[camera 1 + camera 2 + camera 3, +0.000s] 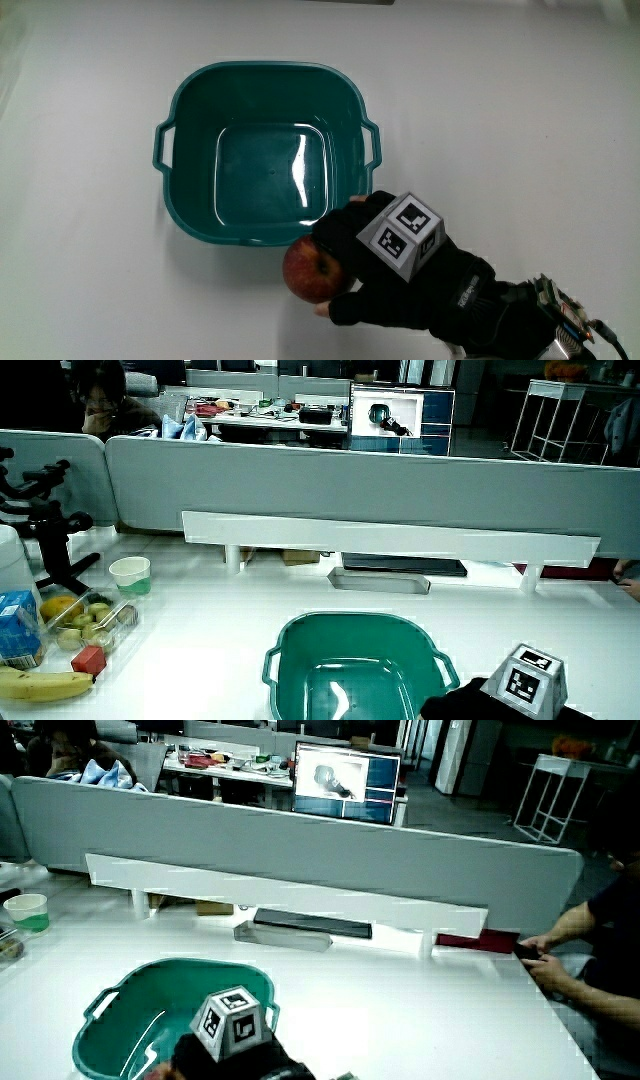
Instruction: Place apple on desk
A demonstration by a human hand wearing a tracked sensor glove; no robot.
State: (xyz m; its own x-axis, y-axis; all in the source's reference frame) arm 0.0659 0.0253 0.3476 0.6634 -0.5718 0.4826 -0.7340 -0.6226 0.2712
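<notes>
Big white desk (90, 300) fills the picture, pale, smooth and hard, with plenty of bare top on the person's side of the basin. On it sits the teal plastic wash basin (190, 110), two-handled and empty, its glossy floor catching the light; both side views show it too (300, 645) (105, 1025).

Now the hand (395, 265), black-gloved, patterned cube (402, 233) riding on its back, at about five o'clock off the basin's rim. Its fingers are curled round the red apple (312, 268), a firm wrap across the side of the fruit, so it has the apple in hand. The apple sits just outside the basin's near wall; whether it already touches the desk I cannot tell.

Handling call: an apple is firm, rounded, moderately weighty, with waxy skin that can slip, and it bruises if dropped. A grip round its widest part looks right, and it may roll once released.

In a side view, a low grey partition (350, 480), a paper cup (130, 574), a clear tray of fruit (85, 622) and a banana (45, 683).
</notes>
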